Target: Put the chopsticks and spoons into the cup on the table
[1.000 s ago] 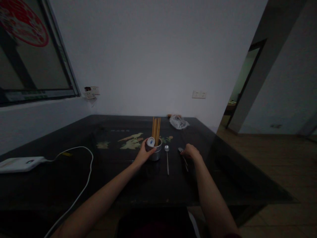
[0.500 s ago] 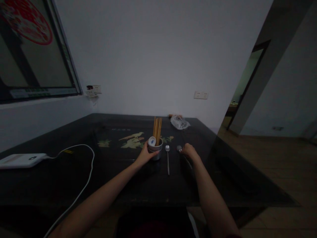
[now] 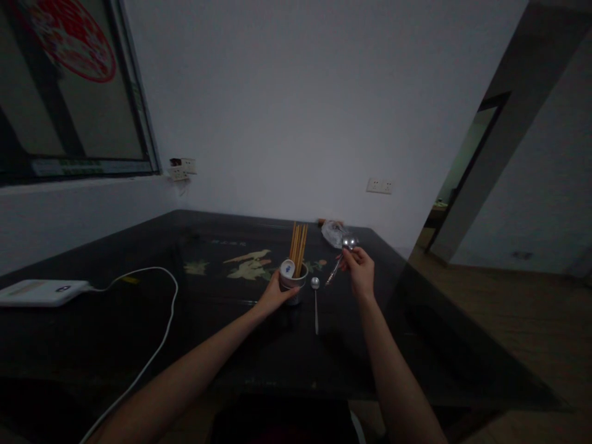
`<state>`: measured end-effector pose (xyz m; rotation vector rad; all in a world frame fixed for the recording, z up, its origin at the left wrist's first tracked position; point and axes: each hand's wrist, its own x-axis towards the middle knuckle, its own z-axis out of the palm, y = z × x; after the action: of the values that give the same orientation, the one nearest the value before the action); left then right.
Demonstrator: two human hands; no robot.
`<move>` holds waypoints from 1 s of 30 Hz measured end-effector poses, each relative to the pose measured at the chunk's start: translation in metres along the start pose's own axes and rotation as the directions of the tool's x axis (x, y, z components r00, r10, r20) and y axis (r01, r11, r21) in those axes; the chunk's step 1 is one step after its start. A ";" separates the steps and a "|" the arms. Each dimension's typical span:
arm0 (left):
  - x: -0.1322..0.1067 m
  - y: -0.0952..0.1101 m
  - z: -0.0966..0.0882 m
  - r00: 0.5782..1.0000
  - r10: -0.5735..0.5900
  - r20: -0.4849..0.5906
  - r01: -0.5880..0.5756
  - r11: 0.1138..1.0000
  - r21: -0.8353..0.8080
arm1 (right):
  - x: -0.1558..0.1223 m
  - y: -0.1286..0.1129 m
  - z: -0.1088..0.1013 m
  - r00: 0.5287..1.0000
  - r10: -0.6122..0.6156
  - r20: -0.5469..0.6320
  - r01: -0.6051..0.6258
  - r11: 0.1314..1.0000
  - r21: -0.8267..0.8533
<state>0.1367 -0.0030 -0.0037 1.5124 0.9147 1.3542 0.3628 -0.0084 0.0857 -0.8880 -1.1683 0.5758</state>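
Note:
My left hand [image 3: 274, 298] is wrapped round the near left side of a metal utensil holder [image 3: 297, 295] on the dark table. Several wooden chopsticks [image 3: 298, 244] stand in the holder, beside a white ceramic spoon [image 3: 287, 269] with a blue mark. Raised above the table to the right, my right hand [image 3: 360, 270] pinches a shiny metal spoon [image 3: 350, 241] near its bowl; the patterned handle slants down to the left. Between the holder and my right hand lies a long-handled metal spoon [image 3: 316, 306], bowl end away from me.
A crumpled clear plastic bag [image 3: 333, 233] lies at the table's back edge by the wall. On the left, a white power bank [image 3: 44, 292] trails a white cable [image 3: 174, 302] across the table [image 3: 222, 357]. A dark long object [image 3: 439, 333] rests at the right.
My right hand has lifted the metal spoon off the table, with its bowl now upward. The left hand keeps its hold on the utensil holder. The view has shifted slightly.

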 end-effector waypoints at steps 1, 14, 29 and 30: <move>0.000 0.000 0.000 1.000 -0.003 -0.002 0.003 1.000 0.005 | -0.003 -0.006 0.006 0.999 -0.025 -0.038 0.027 0.998 0.054; 0.005 -0.016 -0.002 0.999 0.026 -0.024 -0.026 1.000 0.008 | -0.027 0.005 0.059 0.989 0.000 0.145 -0.011 0.997 0.076; 0.001 -0.002 -0.001 1.000 0.003 -0.023 -0.002 0.999 0.040 | -0.034 0.009 0.060 0.969 0.023 0.247 0.000 0.996 -0.092; 0.001 -0.002 -0.001 1.000 -0.004 -0.029 0.006 0.999 0.037 | -0.034 0.009 0.059 0.965 0.018 0.261 0.012 0.994 -0.112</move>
<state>0.1359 -0.0011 -0.0053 1.5211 0.9663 1.3657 0.2963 -0.0133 0.0677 -0.9287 -1.4505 0.6486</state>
